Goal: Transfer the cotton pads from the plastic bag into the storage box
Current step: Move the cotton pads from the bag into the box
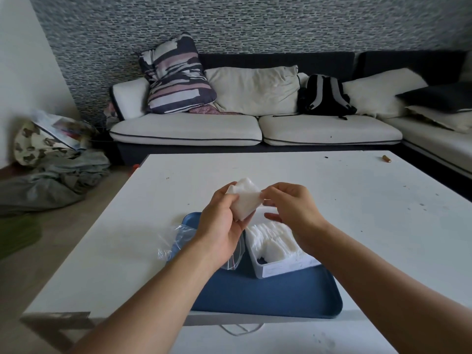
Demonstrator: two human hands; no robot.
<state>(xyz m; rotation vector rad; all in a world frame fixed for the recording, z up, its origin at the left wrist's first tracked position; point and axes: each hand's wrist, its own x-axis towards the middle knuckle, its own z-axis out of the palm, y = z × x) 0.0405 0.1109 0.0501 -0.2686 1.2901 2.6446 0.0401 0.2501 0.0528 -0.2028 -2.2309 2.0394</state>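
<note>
I am looking down on the wide white rectangular worktop [357, 213], and near its near edge, about midway along, the dark blue plastic tray [268, 295] is carrying everything that matters. On the tray's right half the white rectangular storage box [265, 270] is sitting already well filled with rows of white cotton pads [273, 241]. The crumpled clear plastic bag [176, 241] is lying over the tray's left edge and looks nearly emptied, though I cannot tell for sure.

I am judging this as a late step: one more batch is being readied. My left hand [222, 226] is gripping a thick white stack of pads [245, 200] above the tray's far edge, fingers curled round it. My right hand [291, 208] is pinching the stack's upper right corner.

The next move is calling for lowering the stack into the box's free gap, edge-on like the others, without it fanning apart.
</note>
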